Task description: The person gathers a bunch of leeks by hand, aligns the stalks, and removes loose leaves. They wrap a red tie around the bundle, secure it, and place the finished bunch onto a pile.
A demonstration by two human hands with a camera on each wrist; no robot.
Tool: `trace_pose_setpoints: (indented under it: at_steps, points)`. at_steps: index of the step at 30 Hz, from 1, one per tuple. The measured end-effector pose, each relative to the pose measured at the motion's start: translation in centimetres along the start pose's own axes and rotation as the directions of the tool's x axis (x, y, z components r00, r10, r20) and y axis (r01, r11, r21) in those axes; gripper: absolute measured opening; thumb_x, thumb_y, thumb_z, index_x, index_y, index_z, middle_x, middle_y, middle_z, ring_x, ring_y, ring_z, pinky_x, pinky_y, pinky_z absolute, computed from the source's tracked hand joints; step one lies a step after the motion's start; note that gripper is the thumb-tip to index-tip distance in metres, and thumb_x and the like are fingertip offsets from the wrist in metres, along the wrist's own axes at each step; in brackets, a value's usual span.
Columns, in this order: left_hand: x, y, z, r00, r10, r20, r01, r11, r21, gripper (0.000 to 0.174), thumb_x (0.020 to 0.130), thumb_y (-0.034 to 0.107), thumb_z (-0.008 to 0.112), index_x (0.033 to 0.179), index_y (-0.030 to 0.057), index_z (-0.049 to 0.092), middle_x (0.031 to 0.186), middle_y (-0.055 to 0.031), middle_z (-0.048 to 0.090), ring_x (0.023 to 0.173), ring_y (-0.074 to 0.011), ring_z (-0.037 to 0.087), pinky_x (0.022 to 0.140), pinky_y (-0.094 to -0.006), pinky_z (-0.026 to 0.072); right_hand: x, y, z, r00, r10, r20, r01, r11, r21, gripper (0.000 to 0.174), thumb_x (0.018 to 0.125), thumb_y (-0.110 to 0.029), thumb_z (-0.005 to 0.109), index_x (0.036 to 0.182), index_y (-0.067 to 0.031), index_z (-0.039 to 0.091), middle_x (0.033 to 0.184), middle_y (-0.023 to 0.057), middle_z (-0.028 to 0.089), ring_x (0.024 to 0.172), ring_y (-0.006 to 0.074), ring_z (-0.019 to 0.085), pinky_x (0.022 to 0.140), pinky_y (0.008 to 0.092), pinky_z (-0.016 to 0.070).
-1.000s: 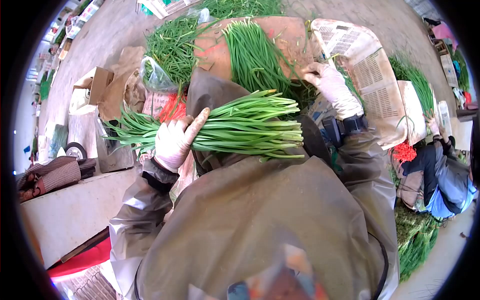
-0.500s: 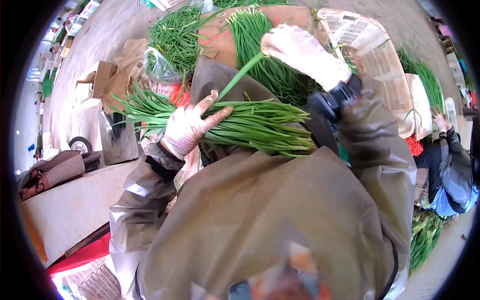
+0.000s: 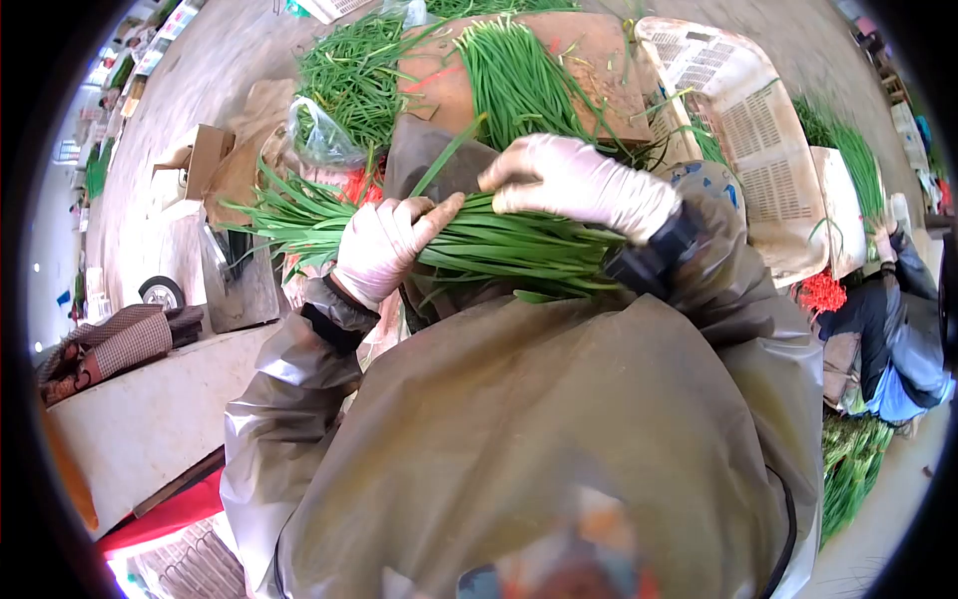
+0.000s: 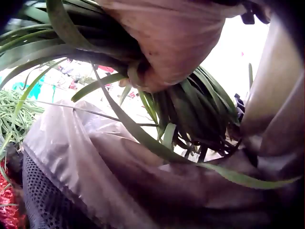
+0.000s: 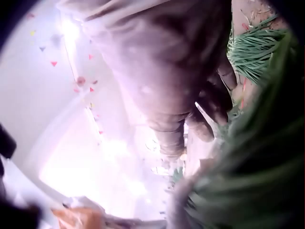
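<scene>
**Bunch of chives** point(image 3: 499, 250): held level in the air before the person's apron point(image 3: 519, 439), short of the near edge of the brown board point(image 3: 589, 60) and not resting on it.
**Left hand** point(image 3: 384, 245), gloved: grip wrapped fully round the bunch, towards its splayed leaf tips.
**Right hand** point(image 3: 574, 185), gloved: grip curled over the top of the bunch, just beside the left hand.
**Loose chives** point(image 3: 519, 85): heaped mid-board.
**White crate** point(image 3: 748, 130): at the board's right edge.

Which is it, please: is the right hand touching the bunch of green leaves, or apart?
Touching: the head view shows the right hand laid over the bunch of green leaves.
</scene>
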State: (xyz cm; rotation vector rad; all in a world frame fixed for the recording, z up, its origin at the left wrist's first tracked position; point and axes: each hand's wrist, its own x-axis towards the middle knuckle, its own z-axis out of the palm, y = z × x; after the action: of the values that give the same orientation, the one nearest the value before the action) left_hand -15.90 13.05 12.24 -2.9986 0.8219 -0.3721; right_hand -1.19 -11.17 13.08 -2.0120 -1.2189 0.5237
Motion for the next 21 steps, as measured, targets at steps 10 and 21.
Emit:
trace_pose_setpoints:
  at_steps: [10, 21]
  points:
    - [-0.9, 0.0, -0.2, 0.991, -0.1, -0.084, 0.103, 0.994, 0.033, 0.074, 0.074, 0.001, 0.061, 0.143, 0.0248, 0.048, 0.101, -0.002, 0.061, 0.079, -0.0219, 0.061, 0.068, -0.0354, 0.0508, -8.1, 0.1, -9.5, 0.933, 0.14, -0.333, 0.249, 0.419, 0.873, 0.023, 0.093, -0.023, 0.064, 0.102, -0.0028, 0.07, 0.074, -0.0012, 0.053, 0.071, 0.0124, 0.059, 0.065, 0.027, 0.049]
    - [-0.3, 1.3, -0.6, 0.993, -0.074, -0.093, 0.082, 0.993, 0.083, 0.078, 0.067, 0.004, 0.068, 0.14, 0.0267, 0.051, 0.102, -0.003, 0.062, 0.081, -0.0229, 0.061, 0.071, -0.0347, 0.0511, -1.1, 1.0, -1.2, 0.985, 0.065, -0.162, -0.043, 0.989, 0.14, 0.029, 0.093, -0.032, 0.057, 0.101, -0.0075, 0.072, 0.09, 0.0089, 0.073, 0.085, 0.025, 0.069, 0.082, 0.0341, 0.0518]
